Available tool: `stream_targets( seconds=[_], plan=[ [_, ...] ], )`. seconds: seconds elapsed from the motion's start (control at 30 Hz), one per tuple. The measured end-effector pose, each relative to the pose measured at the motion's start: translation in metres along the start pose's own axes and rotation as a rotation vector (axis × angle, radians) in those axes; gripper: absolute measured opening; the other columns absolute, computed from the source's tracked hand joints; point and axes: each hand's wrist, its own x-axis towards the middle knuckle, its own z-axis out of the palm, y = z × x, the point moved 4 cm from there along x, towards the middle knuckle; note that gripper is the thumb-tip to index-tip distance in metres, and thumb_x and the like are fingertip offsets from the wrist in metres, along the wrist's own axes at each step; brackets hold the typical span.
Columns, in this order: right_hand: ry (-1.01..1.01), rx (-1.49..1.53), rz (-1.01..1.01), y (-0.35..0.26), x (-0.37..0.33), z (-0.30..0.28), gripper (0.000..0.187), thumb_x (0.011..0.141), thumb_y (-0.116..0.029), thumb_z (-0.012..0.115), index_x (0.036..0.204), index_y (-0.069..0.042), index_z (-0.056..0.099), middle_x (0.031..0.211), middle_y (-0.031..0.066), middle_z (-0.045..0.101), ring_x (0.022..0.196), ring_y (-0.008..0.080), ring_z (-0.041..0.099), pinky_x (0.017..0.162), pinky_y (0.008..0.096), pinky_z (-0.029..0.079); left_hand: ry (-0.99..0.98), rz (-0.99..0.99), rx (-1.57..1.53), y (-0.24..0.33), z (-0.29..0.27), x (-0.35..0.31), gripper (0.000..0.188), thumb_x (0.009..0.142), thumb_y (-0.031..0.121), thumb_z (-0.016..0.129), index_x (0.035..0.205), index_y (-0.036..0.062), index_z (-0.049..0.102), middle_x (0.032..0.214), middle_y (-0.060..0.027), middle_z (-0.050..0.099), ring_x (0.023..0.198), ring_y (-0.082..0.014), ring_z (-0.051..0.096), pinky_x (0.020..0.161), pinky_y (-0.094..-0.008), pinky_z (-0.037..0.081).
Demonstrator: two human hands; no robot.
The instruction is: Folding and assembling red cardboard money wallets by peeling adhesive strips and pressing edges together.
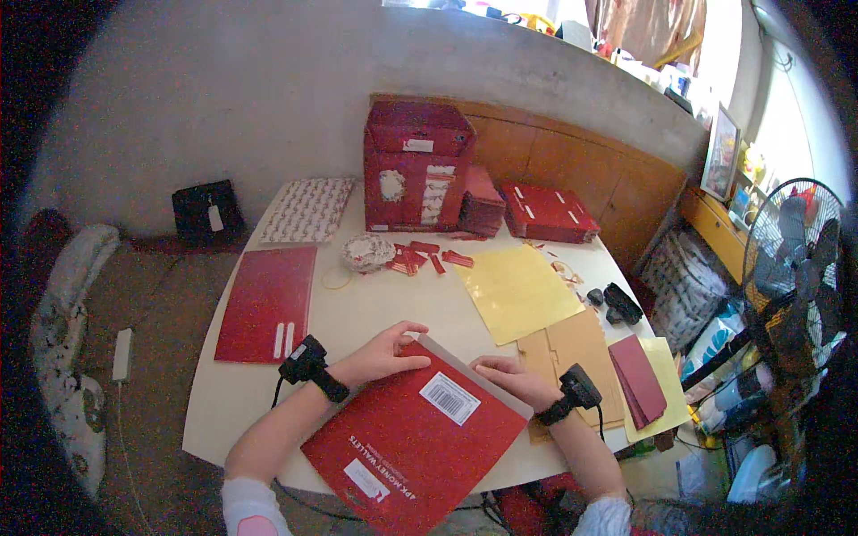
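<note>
A large flat red card packet [407,442] with a barcode label and a grey strip along its far edge is tilted in front of me, over the table's near edge. My left hand [386,357] grips its upper left corner, thumb on the front face and fingers behind the edge. At the grey strip farther right, my right hand [518,380] pinches the packet's edge between thumb and fingers. Each wrist carries a strapped black device. Left of my hands lies a flat dark red sheet [265,304] with two white slots. What is inside the packet, if anything, is hidden.
On the white table [393,308] stand a red box [416,170], a red stack [550,213] and a patterned pad [308,210]. A whitish ball [366,253], red strips [416,256], a yellow sheet [518,290] and brown card [576,362] lie around. A fan [795,259] stands right.
</note>
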Motion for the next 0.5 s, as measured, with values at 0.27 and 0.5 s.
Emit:
stream_targets(
  seconds=[0.27, 0.5],
  plan=[
    [-0.174, 0.054, 0.102, -0.008, -0.005, 0.018, 0.031, 0.092, -0.035, 0.049, 0.108, -0.008, 0.054, 0.084, -0.0057, 0.053, 0.076, 0.0008, 0.049, 0.062, 0.0161, 0.040, -0.017, 0.015, 0.148, 0.003, 0.010, 0.001, 0.054, 0.081, 0.017, 0.068, 0.124, 0.0036, 0.039, 0.106, -0.0119, 0.058, 0.100, -0.0169, 0.055, 0.089, -0.0305, 0.043],
    [-0.214, -0.077, 0.083, -0.012, -0.008, 0.022, 0.037, 0.089, -0.038, 0.055, 0.112, -0.010, 0.053, 0.075, -0.0054, 0.053, 0.061, 0.0036, 0.044, 0.052, 0.0201, 0.035, -0.017, 0.169, 0.215, 0.018, 0.018, 0.001, 0.042, 0.083, 0.017, 0.065, 0.117, 0.0017, 0.047, 0.101, -0.0088, 0.058, 0.096, -0.0145, 0.055, 0.087, -0.0288, 0.044]
  ],
)
